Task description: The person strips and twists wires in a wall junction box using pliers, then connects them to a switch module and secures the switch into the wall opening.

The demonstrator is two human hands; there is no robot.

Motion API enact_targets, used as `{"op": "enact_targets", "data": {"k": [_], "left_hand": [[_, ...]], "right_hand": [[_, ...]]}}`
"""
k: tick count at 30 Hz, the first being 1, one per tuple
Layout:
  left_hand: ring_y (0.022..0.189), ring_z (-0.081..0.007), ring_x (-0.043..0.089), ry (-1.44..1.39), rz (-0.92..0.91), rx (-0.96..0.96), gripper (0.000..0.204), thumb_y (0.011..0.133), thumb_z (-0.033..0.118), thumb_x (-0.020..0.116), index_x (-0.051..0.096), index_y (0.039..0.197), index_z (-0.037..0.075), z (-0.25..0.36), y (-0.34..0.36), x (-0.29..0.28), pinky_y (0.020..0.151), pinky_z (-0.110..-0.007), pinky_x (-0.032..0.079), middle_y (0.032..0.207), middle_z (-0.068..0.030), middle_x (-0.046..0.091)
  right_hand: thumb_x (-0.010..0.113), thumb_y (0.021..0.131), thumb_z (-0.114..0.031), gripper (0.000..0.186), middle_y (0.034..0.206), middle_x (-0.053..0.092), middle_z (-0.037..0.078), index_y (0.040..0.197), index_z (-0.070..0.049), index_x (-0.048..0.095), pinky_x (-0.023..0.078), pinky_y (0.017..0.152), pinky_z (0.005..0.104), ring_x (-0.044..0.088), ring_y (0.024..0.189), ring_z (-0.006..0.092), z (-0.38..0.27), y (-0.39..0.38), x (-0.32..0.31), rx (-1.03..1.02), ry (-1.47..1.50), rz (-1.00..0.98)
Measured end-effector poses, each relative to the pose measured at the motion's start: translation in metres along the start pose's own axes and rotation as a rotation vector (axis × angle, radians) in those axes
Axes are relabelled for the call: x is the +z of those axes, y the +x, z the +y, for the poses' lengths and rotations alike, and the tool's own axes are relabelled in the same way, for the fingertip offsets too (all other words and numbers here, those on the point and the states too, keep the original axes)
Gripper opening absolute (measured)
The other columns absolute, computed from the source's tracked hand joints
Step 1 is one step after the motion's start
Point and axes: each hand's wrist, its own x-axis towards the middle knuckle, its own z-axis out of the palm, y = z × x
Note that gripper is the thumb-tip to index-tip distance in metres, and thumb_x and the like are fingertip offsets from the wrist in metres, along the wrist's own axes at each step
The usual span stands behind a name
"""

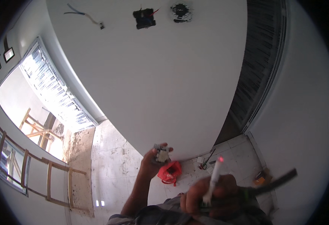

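My left hand [151, 160], in the lower middle, grips a small grey and cream block [161, 154] that resembles an electrical socket or switch insert. My right hand [213, 193] is close to the camera and somewhat blurred. Its fingers are closed round a white pen-shaped stick [215, 175] whose upper end glows red; its exact kind cannot be made out. A dark flat strip [275, 183] juts out to the right beside that hand; whether the hand holds it is unclear. Beyond my left hand's fingers, lower down, a red bag [169, 173] sits on the floor.
The white wall [153, 75] ahead carries loose wires [84, 14], an open black wall box [145, 18] and a round fitting [181, 12]. Wooden ladder-like frames [48, 180] stand left. Tools [204, 165] and a yellow-brown box [261, 178] lie on the tiled floor [112, 165].
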Motion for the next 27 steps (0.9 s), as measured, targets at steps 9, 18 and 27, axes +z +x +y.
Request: {"op": "enact_targets", "data": {"k": [9,18,27], "left_hand": [[0.113,-0.0298,0.065,0.100,0.036,-0.155,0.061,0.101,0.041,0.055,0.050,0.141,-0.004,-0.043,-0.011,-0.012,0.090,-0.041,0.056,0.128,-0.0203,0.064],[0.110,-0.0303,0.067,0.320,0.106,-0.018,0.061,0.102,0.039,0.056,0.046,0.143,-0.005,-0.031,-0.021,-0.019,0.087,-0.041,0.058,0.126,-0.0207,0.064],[0.110,-0.0374,0.064,-0.070,0.146,0.032,0.054,0.106,0.040,0.044,0.048,0.139,-0.002,-0.027,0.000,-0.076,0.084,-0.041,0.054,0.128,-0.0250,0.062]], "right_hand": [[0.062,0.098,-0.017,0.037,0.130,0.059,0.025,0.131,-0.001,0.054,0.050,0.102,0.0482,0.053,0.129,0.0301,-0.005,0.034,0.046,-0.207,0.194,-0.155],[0.059,0.093,-0.005,0.048,0.104,0.066,0.024,0.141,-0.004,0.050,0.055,0.082,0.0453,0.065,0.090,0.0300,-0.011,0.021,-0.006,0.042,-0.158,0.044],[0.063,0.086,-0.001,0.052,0.101,0.072,0.013,0.136,0.007,0.053,0.054,0.074,0.0330,0.067,0.079,0.0179,0.077,-0.063,-0.165,0.771,-0.676,0.866]]}}
